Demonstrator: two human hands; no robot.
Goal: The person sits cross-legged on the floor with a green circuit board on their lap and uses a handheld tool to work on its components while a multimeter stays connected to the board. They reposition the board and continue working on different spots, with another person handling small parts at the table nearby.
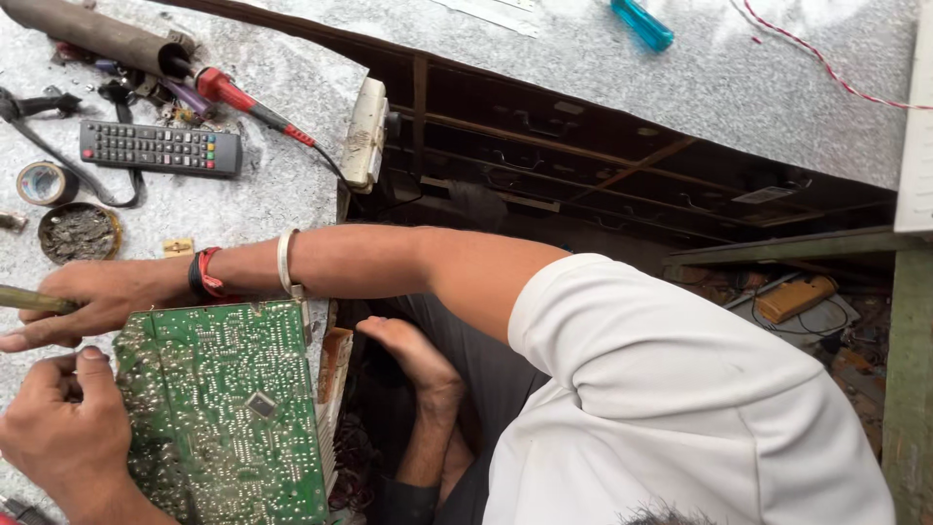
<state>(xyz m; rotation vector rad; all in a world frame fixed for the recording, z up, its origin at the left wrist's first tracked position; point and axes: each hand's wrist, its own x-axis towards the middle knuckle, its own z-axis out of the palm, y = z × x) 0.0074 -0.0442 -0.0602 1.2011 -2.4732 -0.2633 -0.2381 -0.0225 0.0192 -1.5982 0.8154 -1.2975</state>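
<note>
A green circuit board [228, 408], solder side up, lies at the near edge of a speckled grey worktop [282, 185]. The left hand [63, 437] is curled closed at its left edge. Just above, the right hand [83, 301] grips a thin olive tool handle [29, 300]. Farther back lie a black remote control [160, 148] and a tape roll [44, 183].

Circuit board [228, 408] green, glossy, solder-speckled; bench top [272, 185] dull mottled metal; remote [160, 148] matt black plastic.
</note>
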